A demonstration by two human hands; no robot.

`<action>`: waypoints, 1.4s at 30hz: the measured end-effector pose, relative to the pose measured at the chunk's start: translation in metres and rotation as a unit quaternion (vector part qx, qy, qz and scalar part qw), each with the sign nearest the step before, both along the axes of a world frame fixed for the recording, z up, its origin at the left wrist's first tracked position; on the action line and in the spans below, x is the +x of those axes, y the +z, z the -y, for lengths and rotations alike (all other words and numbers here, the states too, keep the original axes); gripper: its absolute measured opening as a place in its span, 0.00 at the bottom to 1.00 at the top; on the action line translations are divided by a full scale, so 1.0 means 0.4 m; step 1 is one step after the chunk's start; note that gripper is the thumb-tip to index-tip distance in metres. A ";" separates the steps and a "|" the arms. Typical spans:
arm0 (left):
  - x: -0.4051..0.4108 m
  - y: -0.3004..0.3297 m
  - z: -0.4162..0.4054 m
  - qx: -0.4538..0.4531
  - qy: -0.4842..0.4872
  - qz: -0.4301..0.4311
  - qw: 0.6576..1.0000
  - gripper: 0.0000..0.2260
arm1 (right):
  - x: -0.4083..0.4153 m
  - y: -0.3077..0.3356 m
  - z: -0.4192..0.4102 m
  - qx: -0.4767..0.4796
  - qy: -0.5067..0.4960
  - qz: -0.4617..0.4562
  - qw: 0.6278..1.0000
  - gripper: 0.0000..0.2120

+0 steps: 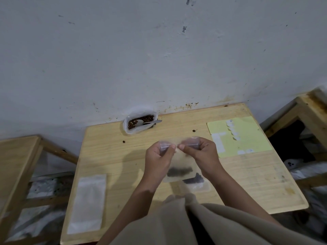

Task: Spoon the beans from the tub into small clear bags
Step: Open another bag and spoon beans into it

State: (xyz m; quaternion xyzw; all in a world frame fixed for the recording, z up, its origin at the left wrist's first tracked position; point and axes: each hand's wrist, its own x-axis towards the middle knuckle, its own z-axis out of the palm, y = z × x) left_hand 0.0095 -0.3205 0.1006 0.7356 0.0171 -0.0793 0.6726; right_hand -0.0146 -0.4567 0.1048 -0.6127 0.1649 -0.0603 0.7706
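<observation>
Both hands pinch the top edge of a small clear bag (178,161) — probably sealing it.
Left hand (160,156) and right hand (201,152) hold it upright so its beans (179,171) settle low; the spoon (146,122) rests in the tub (139,123) by the wall.

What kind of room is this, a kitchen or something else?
Probably a plain home workroom, not a kitchen: a small wooden table against a scuffed white wall, with a tub of beans.

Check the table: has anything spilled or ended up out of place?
Yes. Two loose beans lie on the bare table, outside the tub: one left of the hands, one nearer the yellow sheet. The spoon rests in the tub.
</observation>
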 end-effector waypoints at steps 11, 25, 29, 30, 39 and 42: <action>-0.008 -0.039 0.000 -0.046 0.020 -0.059 0.997 0.08 | 0.000 -0.053 0.048 -0.048 -0.050 -0.060 0.996 0.11; -0.020 -0.203 0.063 0.133 0.013 -0.119 0.984 0.24 | -0.005 -0.199 0.108 -0.201 -0.036 -0.209 0.956 0.18; -0.034 -0.238 0.081 0.258 -0.046 -0.060 0.963 0.28 | 0.003 -0.232 0.111 -0.297 -0.032 -0.176 0.938 0.15; -0.035 -0.238 0.083 0.268 -0.056 -0.047 0.961 0.28 | 0.005 -0.237 0.114 -0.317 -0.029 -0.173 0.932 0.14; -0.059 -0.215 -0.057 0.245 0.012 0.018 0.969 0.20 | 0.006 -0.217 0.039 -0.449 -0.014 -0.081 0.890 0.07; -0.066 -0.207 -0.178 0.282 0.065 0.021 0.957 0.18 | 0.014 -0.210 -0.071 -0.430 0.008 -0.052 0.901 0.06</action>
